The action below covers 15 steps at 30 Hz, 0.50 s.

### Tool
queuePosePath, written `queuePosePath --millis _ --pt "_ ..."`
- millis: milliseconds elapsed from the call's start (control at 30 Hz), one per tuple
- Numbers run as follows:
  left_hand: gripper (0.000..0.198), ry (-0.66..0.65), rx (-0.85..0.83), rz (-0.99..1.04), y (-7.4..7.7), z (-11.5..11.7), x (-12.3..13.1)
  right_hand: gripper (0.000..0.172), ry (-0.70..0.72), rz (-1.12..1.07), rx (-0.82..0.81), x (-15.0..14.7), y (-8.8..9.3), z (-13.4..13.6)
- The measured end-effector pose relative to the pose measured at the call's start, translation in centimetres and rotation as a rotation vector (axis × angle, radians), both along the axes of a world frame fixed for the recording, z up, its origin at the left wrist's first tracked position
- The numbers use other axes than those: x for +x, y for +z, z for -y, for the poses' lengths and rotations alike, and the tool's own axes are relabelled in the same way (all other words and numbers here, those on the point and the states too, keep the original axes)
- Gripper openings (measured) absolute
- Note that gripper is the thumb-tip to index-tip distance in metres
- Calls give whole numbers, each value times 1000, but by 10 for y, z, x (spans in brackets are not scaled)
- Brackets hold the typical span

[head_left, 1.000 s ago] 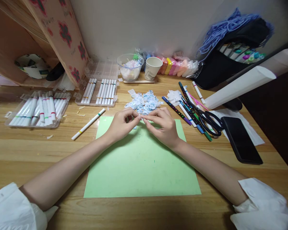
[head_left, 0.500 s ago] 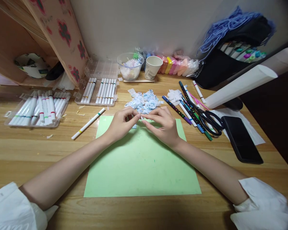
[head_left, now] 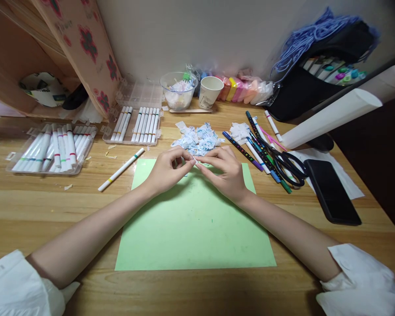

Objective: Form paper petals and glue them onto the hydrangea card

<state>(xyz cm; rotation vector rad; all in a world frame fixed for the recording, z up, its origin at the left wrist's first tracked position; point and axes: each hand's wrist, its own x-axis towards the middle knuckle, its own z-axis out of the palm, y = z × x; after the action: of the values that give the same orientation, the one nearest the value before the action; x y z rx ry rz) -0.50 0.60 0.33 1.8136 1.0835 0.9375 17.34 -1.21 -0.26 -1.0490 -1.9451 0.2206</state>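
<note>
Over the far edge of a green sheet of paper (head_left: 197,228), my two hands meet fingertip to fingertip. My left hand (head_left: 169,169) pinches a tiny white scrap of paper (head_left: 195,159) between thumb and forefinger. From the other side my right hand (head_left: 225,171) also closes thumb and forefinger on the scrap. Fingers cover most of it. Just beyond my hands lies a heap of torn white and blue paper bits (head_left: 197,137). A smaller pile of whitish bits (head_left: 239,131) sits to its right.
Marker cases (head_left: 131,125) and a loose marker (head_left: 121,170) lie left. Behind stand a clear bowl (head_left: 178,94) and paper cup (head_left: 210,90). Pens, black scissors (head_left: 288,166), a phone (head_left: 332,191) and a white paper roll (head_left: 332,118) are right.
My fingertips have drawn slightly closer together around the scrap, and my left thumb has shifted a little to the right. Nothing else has visibly moved.
</note>
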Motion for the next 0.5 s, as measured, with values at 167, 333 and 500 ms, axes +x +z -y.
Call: queuePosePath --millis 167,333,500 --pt "15 -4 5 14 0 0 -1 19 19 -1 10 1 -2 0" --pt "13 -9 5 26 1 0 -1 20 34 -5 25 1 -2 -1" --pt "14 -14 -1 20 0 0 -1 19 31 -4 17 0 -2 -1"
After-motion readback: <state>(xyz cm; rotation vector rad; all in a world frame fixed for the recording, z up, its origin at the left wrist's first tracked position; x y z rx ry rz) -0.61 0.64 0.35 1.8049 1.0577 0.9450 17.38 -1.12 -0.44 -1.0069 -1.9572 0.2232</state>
